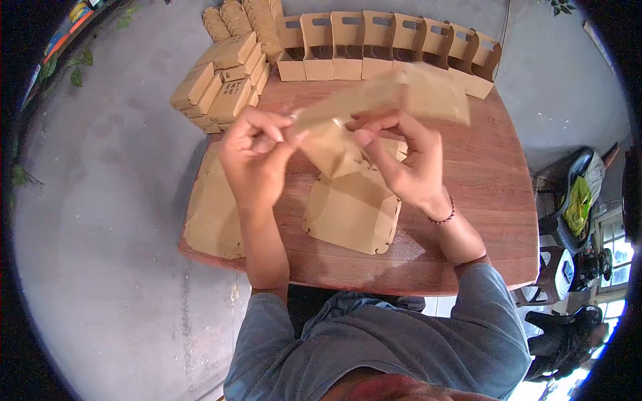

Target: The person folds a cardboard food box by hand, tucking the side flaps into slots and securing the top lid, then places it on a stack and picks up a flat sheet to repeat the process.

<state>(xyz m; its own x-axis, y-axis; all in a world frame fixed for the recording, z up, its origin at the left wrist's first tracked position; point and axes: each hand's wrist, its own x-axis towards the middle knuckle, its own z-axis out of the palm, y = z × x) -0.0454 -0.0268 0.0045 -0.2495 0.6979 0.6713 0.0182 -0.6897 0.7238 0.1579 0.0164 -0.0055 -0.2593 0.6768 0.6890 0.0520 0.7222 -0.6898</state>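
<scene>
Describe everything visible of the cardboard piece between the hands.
The cardboard piece is tan, apparently thin card, with several panels set at differing angles: partly folded, not a closed box. Motion blur hides edges and any print. It is held aslant above the wooden table, the left hand pinching its left end, the right hand at its near side.

1. Motion blurs a cardboard piece point(381, 93) between the left hand point(257, 157) and right hand point(411, 154) above the worktop point(481, 200), its folds indistinct from here.
2. The left forearm point(264, 247) covers part of the flat cardboard point(214, 207) along the worktop's left edge.
3. The cardboard piece partly hides a centre sheet point(351, 210) toward the near edge.
</scene>
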